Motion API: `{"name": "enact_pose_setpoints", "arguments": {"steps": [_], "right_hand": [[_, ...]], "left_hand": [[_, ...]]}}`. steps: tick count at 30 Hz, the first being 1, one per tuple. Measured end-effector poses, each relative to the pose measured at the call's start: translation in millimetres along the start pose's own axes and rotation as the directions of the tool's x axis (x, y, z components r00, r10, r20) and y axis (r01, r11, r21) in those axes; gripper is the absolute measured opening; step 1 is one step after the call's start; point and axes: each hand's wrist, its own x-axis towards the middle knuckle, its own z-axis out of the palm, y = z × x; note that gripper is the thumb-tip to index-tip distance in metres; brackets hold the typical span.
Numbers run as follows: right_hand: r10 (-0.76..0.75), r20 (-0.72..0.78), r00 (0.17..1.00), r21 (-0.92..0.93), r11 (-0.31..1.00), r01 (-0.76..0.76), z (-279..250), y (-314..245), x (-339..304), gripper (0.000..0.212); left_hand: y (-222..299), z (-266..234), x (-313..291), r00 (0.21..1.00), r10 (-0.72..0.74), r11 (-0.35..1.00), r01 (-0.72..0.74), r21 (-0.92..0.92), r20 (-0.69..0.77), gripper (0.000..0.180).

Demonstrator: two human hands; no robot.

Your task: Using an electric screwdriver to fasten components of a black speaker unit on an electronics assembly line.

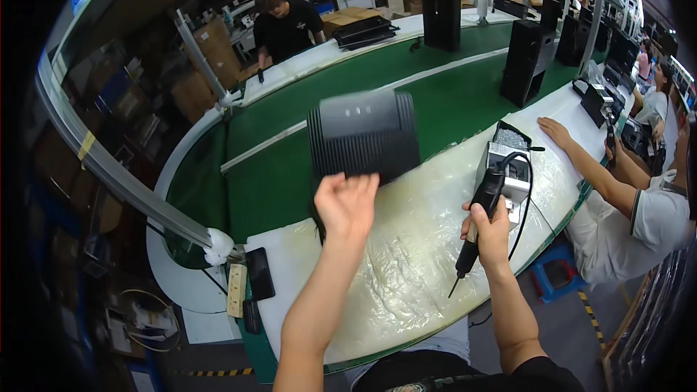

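A black box with ribbed sides (367,147) is over the green belt's near edge, slightly blurred. My left hand (347,203) is at its lower edge, fingers bent together against it; part of the grip is hidden. In my right hand (490,232) is a black electric screwdriver (488,192), its thin bit pointing down toward the film-covered worktop (406,276). The screwdriver's cord loops beside a metal-cased box (517,187). Behind that box sits a black tray of small clear or silvery pieces (512,136).
Tall black cabinets (526,62) stand on the green conveyor (290,181). A phone (260,274) and a power strip (236,290) lie at the worktop's left end. A metal post (131,174) rises at left. A co-worker's arm (588,167) rests at right; another person (287,25) stands across.
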Motion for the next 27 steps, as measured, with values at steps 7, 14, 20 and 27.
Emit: {"name": "enact_pose_setpoints", "arguments": {"steps": [7,14,20,27], "right_hand": [[0.273,0.13,0.953,-0.332,0.918,-0.218,-35,12,-7,0.043],[0.377,0.166,0.911,-0.692,0.702,-0.165,-48,54,-8,0.077],[0.214,0.315,0.925,-0.813,0.564,0.146,-45,75,17,0.07],[0.112,0.428,0.897,-0.868,0.33,0.372,-9,82,61,0.063]], "left_hand": [[4,63,101,0.998,0.065,0.997,-0.065,0.045,0.014,0.059],[-3,79,149,0.985,0.159,0.968,-0.168,0.188,0.062,0.063],[-18,10,120,0.987,0.006,0.772,-0.105,0.627,0.158,0.02],[-25,-170,15,0.979,0.046,0.42,0.163,0.893,-0.2,0.024]]}}
